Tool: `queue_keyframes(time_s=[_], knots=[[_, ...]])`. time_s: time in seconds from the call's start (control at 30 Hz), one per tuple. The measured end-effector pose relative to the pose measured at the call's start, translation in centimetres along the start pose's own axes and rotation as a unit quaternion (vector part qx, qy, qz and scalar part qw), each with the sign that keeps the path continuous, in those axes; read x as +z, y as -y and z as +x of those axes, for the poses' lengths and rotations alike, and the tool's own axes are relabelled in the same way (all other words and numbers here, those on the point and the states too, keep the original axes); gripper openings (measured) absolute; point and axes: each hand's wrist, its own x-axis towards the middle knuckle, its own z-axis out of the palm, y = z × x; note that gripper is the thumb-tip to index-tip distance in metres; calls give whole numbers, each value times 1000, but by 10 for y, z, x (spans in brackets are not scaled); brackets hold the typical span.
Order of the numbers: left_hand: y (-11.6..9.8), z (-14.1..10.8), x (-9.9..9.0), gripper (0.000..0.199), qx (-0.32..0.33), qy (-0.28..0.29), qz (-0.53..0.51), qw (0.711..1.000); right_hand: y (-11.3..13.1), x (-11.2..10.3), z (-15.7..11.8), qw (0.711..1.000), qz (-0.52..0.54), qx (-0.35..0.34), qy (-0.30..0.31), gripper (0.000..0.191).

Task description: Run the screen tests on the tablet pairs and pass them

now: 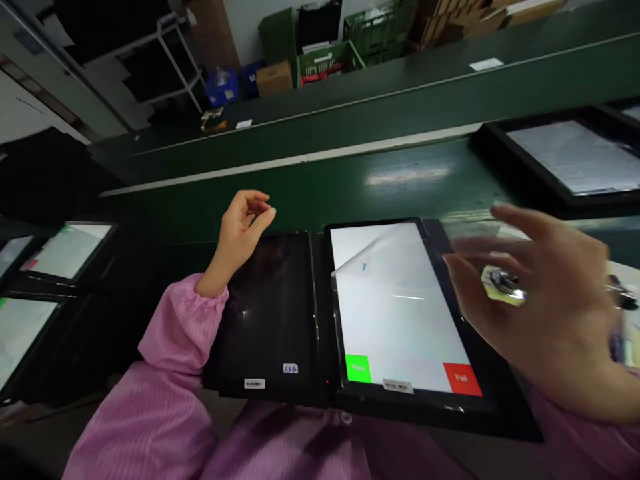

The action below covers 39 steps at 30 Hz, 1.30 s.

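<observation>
My left hand hovers over the top edge of a dark-screened tablet, its fingers loosely curled, thumb a little apart, holding nothing visible. Beside that tablet lies a lit tablet with a white screen, a green "Pass" box and a red "Fail" box. A clear protective film on it is peeled back at the upper left corner. To its right my right hand is raised and blurred, fingers and thumb apart, with nothing seen between them.
More lit tablets lie at the left. Another framed screen rests at the right on the green bench. Behind my right hand are a yellow item with shiny metal and papers, partly hidden. Green crates stand at the back.
</observation>
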Motion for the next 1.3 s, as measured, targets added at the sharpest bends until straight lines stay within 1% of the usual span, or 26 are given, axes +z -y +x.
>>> queue_keyframes(time_s=[0.03,0.07,0.1,0.13,0.2,0.27,0.3,0.37,0.43,0.47,0.5,0.53,0.57,0.63,0.67,0.7,0.73,0.77,0.8,0.83,0.9,0.97,1.03,1.1,1.2,1.3], knots=[[1,-4,-13,20,-17,-9,5,1000,-1,3,15,998,-39,-7,-42,45],[2,-11,-25,18,-33,-11,14,999,0,6,27,994,-80,-28,-71,47],[4,-19,-37,19,-48,-9,26,998,1,12,37,988,-113,-63,-81,49],[7,-28,-46,20,-58,-7,39,998,1,18,44,984,-127,-109,-67,49],[14,-47,-60,22,-65,-1,61,996,-2,36,58,976,-93,-197,-1,44],[23,-65,-63,20,-57,8,76,995,-13,54,78,969,-31,-236,70,46],[29,-72,-63,19,-52,17,89,994,-20,61,90,967,-12,-233,106,51],[40,-84,-58,26,-47,44,124,990,-35,68,115,970,5,-179,166,57],[51,-92,-54,43,-47,65,143,987,-45,66,130,974,7,-101,203,58],[56,-95,-52,49,-50,65,139,987,-46,61,133,975,7,-67,212,58],[59,-96,-51,53,-53,61,128,988,-42,54,130,977,5,-47,208,57],[62,-96,-50,56,-58,54,115,990,-35,45,123,980,5,-45,194,55],[64,-95,-50,57,-64,49,101,992,-23,34,112,983,8,-60,176,52],[66,-91,-49,56,-76,40,69,994,8,9,81,981,35,-142,129,43],[67,-88,-48,54,-80,33,52,995,24,-2,63,971,62,-191,131,39],[67,-85,-47,52,-84,23,35,996,37,-12,45,955,77,-245,149,38],[67,-81,-45,50,-88,10,20,996,47,-19,28,943,65,-287,155,35],[68,-79,-44,48,-92,-4,7,996,54,-24,12,937,42,-302,170,33],[69,-76,-43,46,-97,-17,-3,995,56,-27,-2,935,22,-310,170,33],[70,-75,-41,44,-105,-27,-12,994,56,-29,-13,939,10,-303,160,33],[73,-74,-40,40,-122,-48,-25,991,49,-28,-29,960,21,-254,118,36],[76,-76,-40,37,-144,-74,-35,986,42,-27,-37,980,36,-183,73,37],[79,-78,-41,37,-162,-94,-39,981,38,-24,-38,990,18,-132,50,32],[82,-81,-40,38,-166,-102,-42,980,38,-21,-37,990,-5,-129,54,30],[85,-86,-36,40,-150,-111,-75,980,40,-16,-34,987,0,-143,74,33],[87,-92,-30,44,-148,-131,-116,973,39,-12,-35,988,-12,-142,67,34]])
